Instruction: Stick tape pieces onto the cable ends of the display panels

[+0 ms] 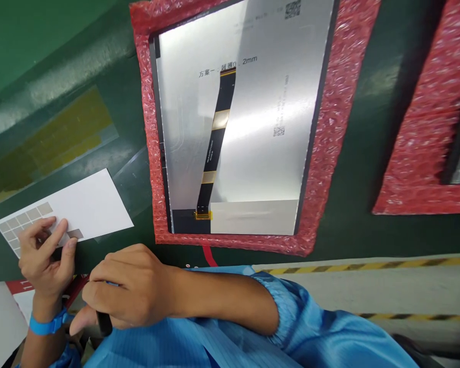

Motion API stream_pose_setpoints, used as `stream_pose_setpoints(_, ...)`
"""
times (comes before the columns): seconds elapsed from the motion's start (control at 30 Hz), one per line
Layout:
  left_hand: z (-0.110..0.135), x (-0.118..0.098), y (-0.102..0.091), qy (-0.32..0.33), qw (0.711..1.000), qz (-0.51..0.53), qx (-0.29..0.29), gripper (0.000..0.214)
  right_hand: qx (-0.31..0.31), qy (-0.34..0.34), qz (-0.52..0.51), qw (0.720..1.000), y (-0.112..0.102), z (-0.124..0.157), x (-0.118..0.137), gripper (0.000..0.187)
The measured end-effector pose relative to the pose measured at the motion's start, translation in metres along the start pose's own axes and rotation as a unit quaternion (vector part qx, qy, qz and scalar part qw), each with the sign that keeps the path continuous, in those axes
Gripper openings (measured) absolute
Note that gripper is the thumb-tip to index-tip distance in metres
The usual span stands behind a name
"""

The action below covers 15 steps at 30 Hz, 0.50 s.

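Note:
A white sheet with rows of grey square stickers lies on the green mat at the left. My left hand grips its near edge, with curled fingers on top and the thumb by the edge, close to one separate grey square. Just right of it, my right hand is closed around a slim black-handled tool; the tool's other end is hidden by the fingers. In front of me lies a display panel, silver back upward, with a black flex cable running along it.
Red bubble wrap frames the panel. A second red-wrapped piece lies at the right. On the green mat, a yellowish film strip sits beyond the sticker sheet. Yellow-black tape marks the floor below the table edge.

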<state>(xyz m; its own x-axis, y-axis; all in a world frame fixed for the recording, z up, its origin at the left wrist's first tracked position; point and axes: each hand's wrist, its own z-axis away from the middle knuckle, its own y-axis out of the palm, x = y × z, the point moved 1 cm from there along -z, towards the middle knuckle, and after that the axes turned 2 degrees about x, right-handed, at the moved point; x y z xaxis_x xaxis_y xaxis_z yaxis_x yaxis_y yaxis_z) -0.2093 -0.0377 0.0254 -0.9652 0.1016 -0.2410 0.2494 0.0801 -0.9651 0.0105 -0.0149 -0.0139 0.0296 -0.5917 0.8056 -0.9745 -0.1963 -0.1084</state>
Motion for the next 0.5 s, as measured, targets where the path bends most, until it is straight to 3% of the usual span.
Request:
stream_pose_setpoints(0.27, 0.0014, -0.0032, -0.0021, -0.006, 1.0, 0.003, 0.015, 0.05, -0.041, -0.003, -0.009, 0.999, -0.004, -0.0065, -0.0004, 0.036)
stream_pose_setpoints(0.5, -0.0014, -0.0003, 0.0035, 0.018, 0.999, 0.034, -0.003, 0.058, -0.017, 0.006, -0.004, 1.0, -0.0029, -0.0039, -0.0036, 0.037)
